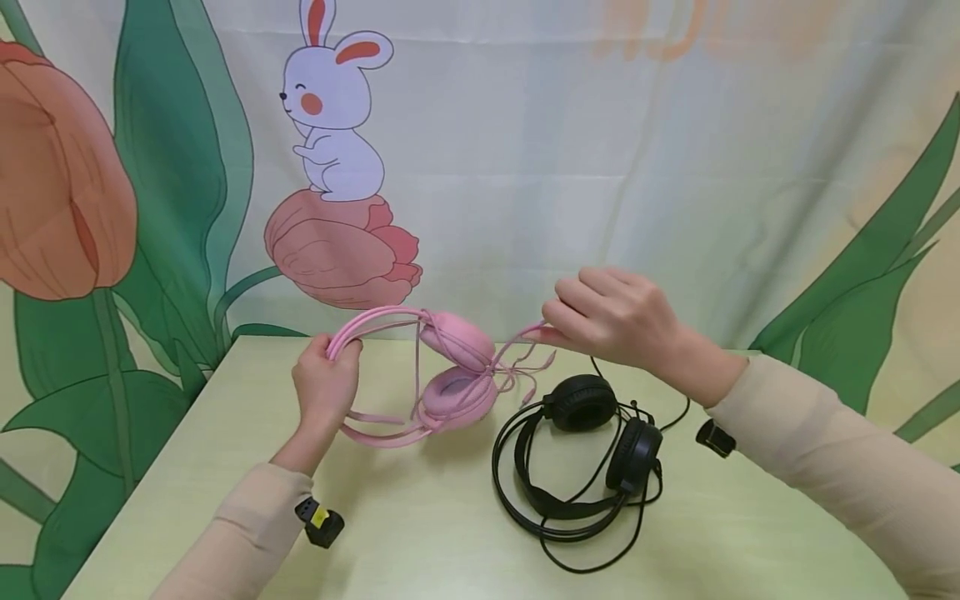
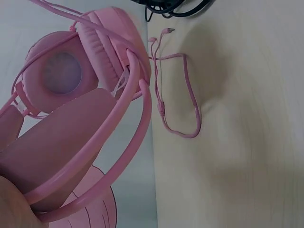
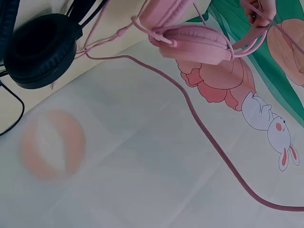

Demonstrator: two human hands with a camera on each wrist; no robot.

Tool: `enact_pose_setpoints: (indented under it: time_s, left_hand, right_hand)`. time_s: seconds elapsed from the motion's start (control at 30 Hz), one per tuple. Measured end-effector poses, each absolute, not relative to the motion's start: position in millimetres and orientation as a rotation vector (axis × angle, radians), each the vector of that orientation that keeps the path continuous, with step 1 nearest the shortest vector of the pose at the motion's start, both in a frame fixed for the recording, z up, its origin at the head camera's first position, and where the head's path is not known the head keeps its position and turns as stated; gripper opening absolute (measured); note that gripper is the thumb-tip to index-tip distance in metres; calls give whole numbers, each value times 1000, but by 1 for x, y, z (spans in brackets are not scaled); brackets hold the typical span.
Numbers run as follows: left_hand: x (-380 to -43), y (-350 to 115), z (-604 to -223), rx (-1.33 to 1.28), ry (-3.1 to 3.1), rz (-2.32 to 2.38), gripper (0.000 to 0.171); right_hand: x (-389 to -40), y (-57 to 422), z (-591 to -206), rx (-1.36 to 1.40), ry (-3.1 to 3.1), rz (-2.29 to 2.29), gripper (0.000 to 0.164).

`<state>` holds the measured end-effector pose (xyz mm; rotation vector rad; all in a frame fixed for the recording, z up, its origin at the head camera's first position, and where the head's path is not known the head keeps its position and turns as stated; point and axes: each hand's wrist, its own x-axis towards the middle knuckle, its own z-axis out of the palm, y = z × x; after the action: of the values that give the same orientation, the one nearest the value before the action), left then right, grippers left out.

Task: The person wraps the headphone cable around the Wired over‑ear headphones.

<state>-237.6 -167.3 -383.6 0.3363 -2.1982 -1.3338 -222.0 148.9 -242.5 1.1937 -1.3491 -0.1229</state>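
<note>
Close to the table edge [image 1: 262,339], the left hand [image 1: 326,385] grips pink headphones [image 1: 461,340]; well apart, the right hand [image 1: 611,315] pinches their cable [image 3: 190,104].

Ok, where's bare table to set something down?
Bare table lies between the left sleeve and the black headphones, and between those and the right sleeve. The middle is crowded, with pink headphones and their cord beside the black pair.

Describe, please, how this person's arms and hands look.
The left hand and right hand are bare. Both sleeves are plain beige; beside each cuff is a small black block, the left one with a yellow patch.
</note>
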Motion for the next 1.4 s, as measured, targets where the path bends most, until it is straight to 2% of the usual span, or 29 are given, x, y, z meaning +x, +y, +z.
enact_pose_setpoints:
  time_s: [0.5, 1.23, 1.4]
  left_hand:
    - [-228, -151, -370, 87, -2292, -1403, 16]
    - [-220, -138, -378, -258, -2309, -1509, 4]
    - [-220, -136, -381, -312, -2298, -1531, 3]
  right_hand:
    - [-231, 131, -225, 1091, -1417, -125, 41]
    - [-263, 136, -235, 1039, -1649, -165, 33]
    - [-271, 141, -239, 1030, -1700, -185, 24]
